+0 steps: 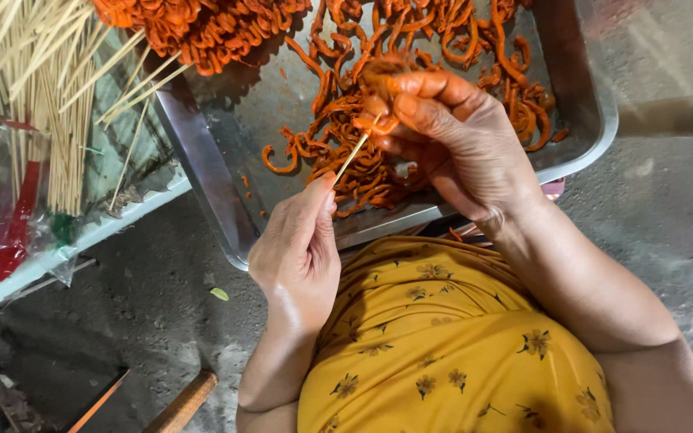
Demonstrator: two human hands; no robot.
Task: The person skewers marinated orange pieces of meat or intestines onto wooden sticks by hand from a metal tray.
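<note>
A yellow garment with small flower prints [451,353] fills the lower middle of the view, closest of all, worn by the person whose arms rise from either side of it. The left hand [297,248] is closed around the lower end of a thin bamboo skewer [352,157], pinching it between thumb and fingers so that it slants up to the right. The right hand [451,136] grips a piece of orange-red marinated meat strip [380,120] in its fingertips, pressed onto the skewer's tip, just over the metal tray [202,160]. More curled marinated strips [346,160] lie heaped in the tray, partly hidden behind the right hand. To the left, a bundle of bare bamboo skewers [66,112] rests in clear plastic on a pale shelf edge [98,232]. A wooden handle [182,405] lies on the grey concrete floor [162,305] below.
</note>
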